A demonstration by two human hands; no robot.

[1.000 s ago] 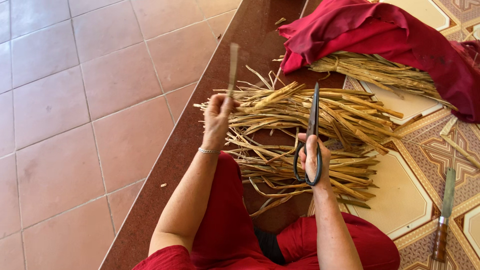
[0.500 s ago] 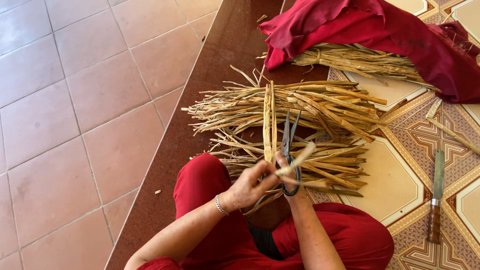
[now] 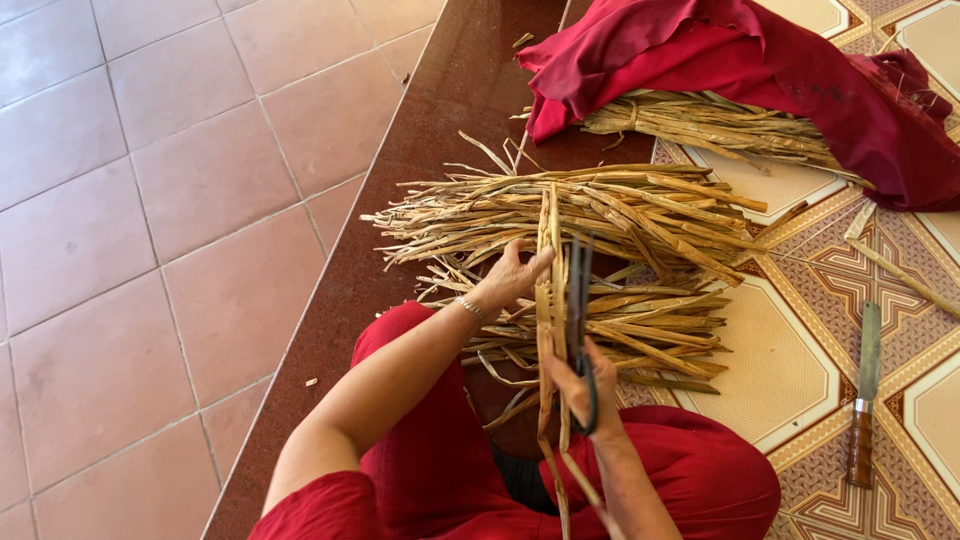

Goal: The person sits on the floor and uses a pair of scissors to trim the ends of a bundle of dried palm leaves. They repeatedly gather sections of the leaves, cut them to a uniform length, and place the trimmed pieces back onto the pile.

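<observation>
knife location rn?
In the head view, the wooden-handled knife lies on the patterned floor tiles at the far right, right of the dried strip pile and untouched by either hand.

The floor (image 3: 130,200) carries everything here. Its left part is plain terracotta tile; a dark red-brown polished strip (image 3: 440,110) runs diagonally from the top middle down to the lower left; right of that lies patterned cream-and-brown tile (image 3: 770,370). A pile of dried straw-coloured strips (image 3: 640,215) lies across the polished strip and onto the patterned tile. Beyond it, toward the top right corner, a second bundle of strips (image 3: 720,125) lies partly under a crumpled red cloth (image 3: 740,55). Near the right edge a knife with a wooden handle (image 3: 865,395) lies on the patterned tile, well apart from the pile
</observation>
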